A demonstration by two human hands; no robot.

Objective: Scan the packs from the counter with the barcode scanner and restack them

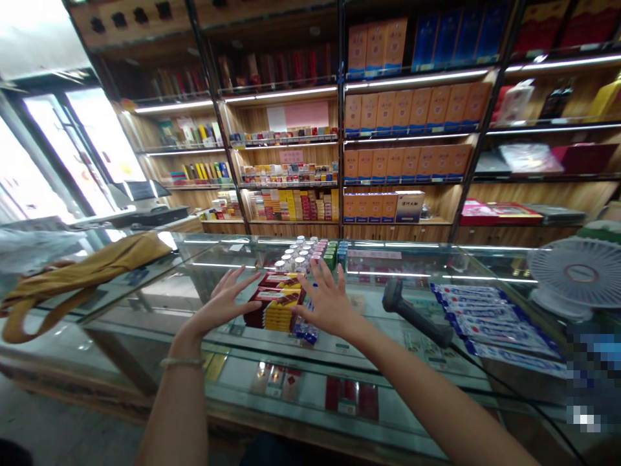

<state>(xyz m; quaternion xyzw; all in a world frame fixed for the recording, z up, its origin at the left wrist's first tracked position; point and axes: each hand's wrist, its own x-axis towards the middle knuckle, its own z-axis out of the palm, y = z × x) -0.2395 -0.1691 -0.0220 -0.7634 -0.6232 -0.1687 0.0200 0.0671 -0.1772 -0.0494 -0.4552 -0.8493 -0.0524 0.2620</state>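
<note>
A stack of red and yellow chocolate wafer packs (279, 305) lies on the glass counter between my hands. My left hand (223, 304) is at the left side of the stack, fingers spread, holding nothing. On the right side, my right hand (330, 303) has its fingers apart and grips nothing; its thumb is close to the packs. Whether either hand touches the stack is unclear. Small blue packets (306, 332) lie at the stack's right, partly under my right hand. Rows of white-capped bottles (297, 255) stand just behind.
A barcode scanner (414, 314) with its cable lies right of my right arm. Farther right are blue and white packets (495, 320) and a white fan (577, 272). A mustard bag (97, 262) rests at left. Stocked shelves (339, 139) stand behind the counter.
</note>
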